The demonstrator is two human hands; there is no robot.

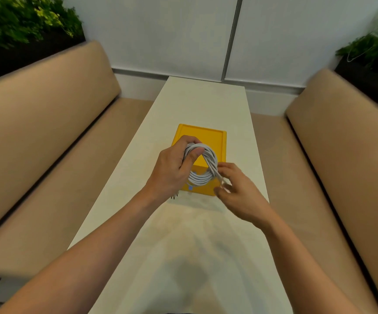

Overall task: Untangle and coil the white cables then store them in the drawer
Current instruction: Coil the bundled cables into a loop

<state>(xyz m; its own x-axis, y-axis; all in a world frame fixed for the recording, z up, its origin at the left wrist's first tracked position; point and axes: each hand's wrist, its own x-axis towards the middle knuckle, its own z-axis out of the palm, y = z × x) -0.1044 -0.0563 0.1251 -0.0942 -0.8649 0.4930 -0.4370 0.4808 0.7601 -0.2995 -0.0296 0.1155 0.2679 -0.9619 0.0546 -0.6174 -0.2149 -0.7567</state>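
One cable coil in two hands, one yellow box

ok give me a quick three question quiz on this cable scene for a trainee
1. True or false: the white cable coil lies flat on the table.
2. Which hand grips the bundled loops? A left B right C neither
3. What colour is the box on the table?
Key: 1 false, both hands hold it up; 2 A, the left hand, while the right hand pinches a strand; 3 yellow.
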